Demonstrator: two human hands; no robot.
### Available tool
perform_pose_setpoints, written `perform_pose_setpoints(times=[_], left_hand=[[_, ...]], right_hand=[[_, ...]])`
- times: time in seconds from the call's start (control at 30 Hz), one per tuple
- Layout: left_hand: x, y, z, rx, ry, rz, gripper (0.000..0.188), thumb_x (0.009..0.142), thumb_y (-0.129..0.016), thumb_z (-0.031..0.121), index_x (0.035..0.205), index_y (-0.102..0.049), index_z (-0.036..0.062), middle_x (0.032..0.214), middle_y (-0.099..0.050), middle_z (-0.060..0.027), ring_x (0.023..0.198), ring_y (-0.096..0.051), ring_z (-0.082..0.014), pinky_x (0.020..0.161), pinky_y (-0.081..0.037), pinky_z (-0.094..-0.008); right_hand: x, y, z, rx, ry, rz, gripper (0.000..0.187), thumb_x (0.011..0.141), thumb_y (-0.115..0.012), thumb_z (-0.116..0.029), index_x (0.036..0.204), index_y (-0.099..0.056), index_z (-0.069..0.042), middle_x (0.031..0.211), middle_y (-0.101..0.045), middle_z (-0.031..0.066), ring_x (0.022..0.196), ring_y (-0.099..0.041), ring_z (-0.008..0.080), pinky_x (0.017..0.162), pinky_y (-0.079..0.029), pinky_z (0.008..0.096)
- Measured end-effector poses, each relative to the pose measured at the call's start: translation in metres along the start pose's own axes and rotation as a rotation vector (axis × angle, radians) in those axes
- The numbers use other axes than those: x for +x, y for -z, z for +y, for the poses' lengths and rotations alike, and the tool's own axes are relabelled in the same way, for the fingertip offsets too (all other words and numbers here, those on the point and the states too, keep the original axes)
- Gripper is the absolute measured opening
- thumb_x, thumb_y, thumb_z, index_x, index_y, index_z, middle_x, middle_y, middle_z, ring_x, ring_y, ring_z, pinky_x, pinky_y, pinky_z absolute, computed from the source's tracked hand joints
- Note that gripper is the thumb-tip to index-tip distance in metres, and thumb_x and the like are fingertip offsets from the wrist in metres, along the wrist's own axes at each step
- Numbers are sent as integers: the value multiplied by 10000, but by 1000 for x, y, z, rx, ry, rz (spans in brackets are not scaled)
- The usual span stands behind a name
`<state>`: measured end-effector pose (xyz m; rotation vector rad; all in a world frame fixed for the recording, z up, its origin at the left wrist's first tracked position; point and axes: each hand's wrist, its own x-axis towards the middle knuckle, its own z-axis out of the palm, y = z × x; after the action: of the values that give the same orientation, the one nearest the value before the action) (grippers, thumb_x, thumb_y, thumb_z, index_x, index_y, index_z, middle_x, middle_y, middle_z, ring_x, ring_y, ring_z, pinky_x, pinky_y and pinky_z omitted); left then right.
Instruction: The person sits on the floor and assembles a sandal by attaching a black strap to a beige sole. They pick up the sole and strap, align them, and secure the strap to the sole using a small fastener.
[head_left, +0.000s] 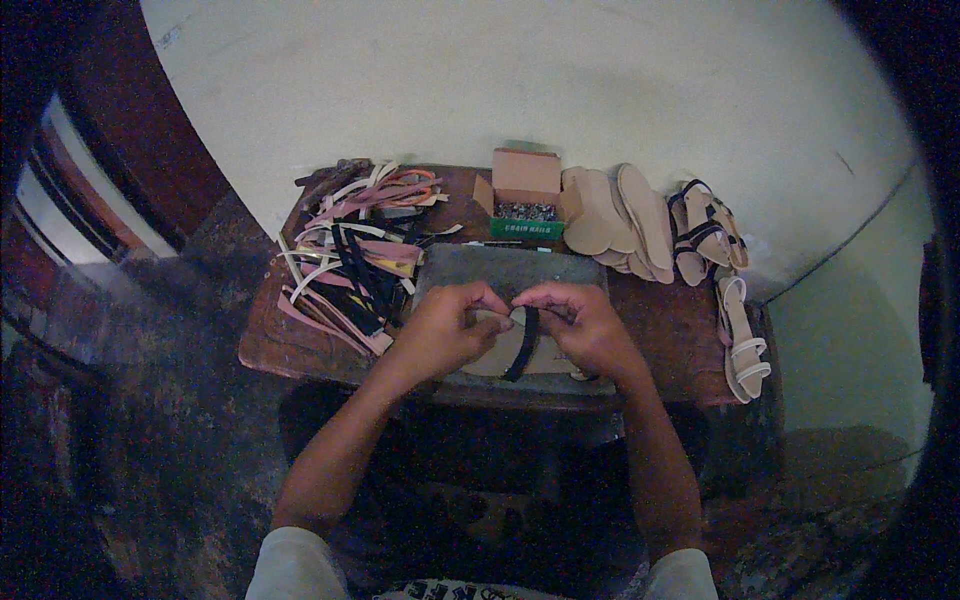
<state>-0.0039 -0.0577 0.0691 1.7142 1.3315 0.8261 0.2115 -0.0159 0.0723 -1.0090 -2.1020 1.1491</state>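
Note:
A beige sandal sole (490, 360) lies on a dark grey pad (475, 265) in front of me. Across it runs a black strap (522, 352). My right hand (583, 325) is closed in a pinch on the strap's upper end, with its thumb against it. My left hand (452, 328) is closed too, its thumb and index fingertips together just left of the strap's end and over the sole. Whatever sits between the left fingertips is too small to make out. Both hands partly cover the sole.
Loose straps (350, 260) in several colours pile up at the left of the wooden table (265, 345). Behind the pad stands an open green box (527, 225) of small metal nails. Beige soles (645, 220), black-strapped sandals (705, 232) and white-strapped sandals (742, 345) lie at the right.

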Motion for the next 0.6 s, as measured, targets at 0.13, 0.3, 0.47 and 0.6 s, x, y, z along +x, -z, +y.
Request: perform_pose_setpoints(times=[0.13,0.3,0.47,0.6], left_hand=[[3,-3,-15,18,-106,33,134,871,-724,170,909,-667,55,754,-651,-17,628,-565,-92,572,-471,-295],[2,-4,-9,-3,-16,10,131,882,-717,174,917,-658,63,732,-634,-2,617,-551,-78,552,-460,-282],[1,-4,-10,-31,-24,-17,153,898,-704,192,933,-637,59,721,-618,17,614,-542,-69,543,-453,-272],[1,-3,-12,-19,-57,-11,155,906,-692,192,934,-630,52,763,-633,2,662,-567,-81,593,-476,-275]], right_hand=[[1,-2,1,-10,37,-31,319,809,-563,111,1090,-652,-12,1036,-686,105,1003,-648,183,916,-509,340],[0,1,1,26,2,-60,344,794,-554,118,1094,-650,-22,1025,-686,100,1012,-651,196,933,-501,340],[0,2,-1,-80,18,-89,345,797,-564,114,1097,-652,-33,1028,-688,99,1007,-652,190,927,-504,339],[0,-2,3,-49,30,-61,333,803,-567,110,1094,-643,-33,1020,-685,105,1006,-653,193,923,-507,346]])
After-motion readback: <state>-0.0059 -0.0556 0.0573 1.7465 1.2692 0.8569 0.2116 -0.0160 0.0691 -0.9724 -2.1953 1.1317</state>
